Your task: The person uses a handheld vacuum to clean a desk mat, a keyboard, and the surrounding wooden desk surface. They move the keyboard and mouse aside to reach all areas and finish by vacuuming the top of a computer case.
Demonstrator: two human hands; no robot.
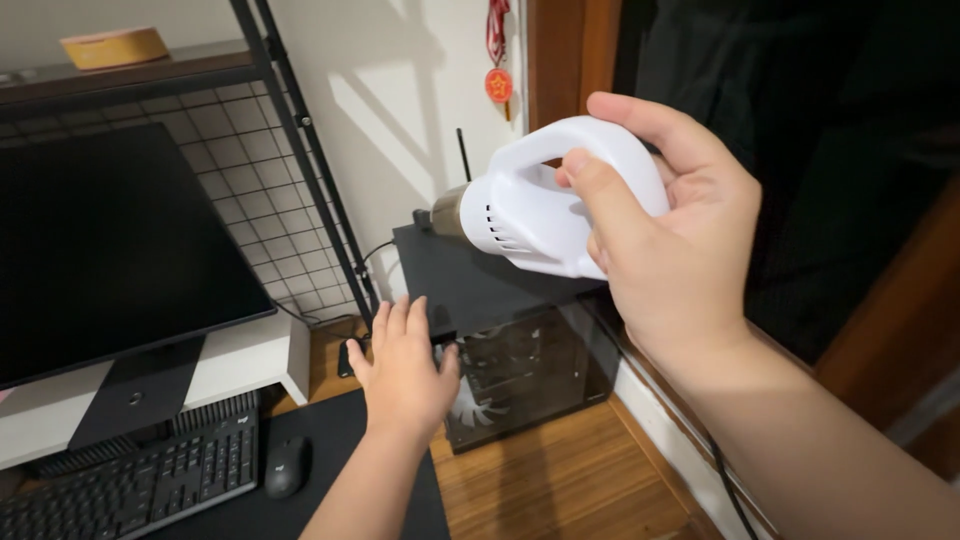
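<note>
Fingers of the right hand (670, 250) are wrapped through the loop handle of a white handheld vacuum (545, 205), thumb pressed on the front of the grip, so it's clamped on firm and held up in the air above the black PC case (500, 340). Looks like light moulded plastic to me, stiff and a bit slick, so that loop is the obvious place to grab it; the metal-coloured end points away toward the wall.

Left hand (405, 370) is flat, fingers together and stretched out, resting against the case's front top edge, not gripping anything.

Further out: black mouse (287, 465) and keyboard (140, 480) on a dark mat, big dark monitor (110, 250) on a white riser, wire grid rack behind it. Up on the shelf there's a low round yellowish box (112, 47), and a red round ornament (498, 85) hangs on the wall by the door frame.
</note>
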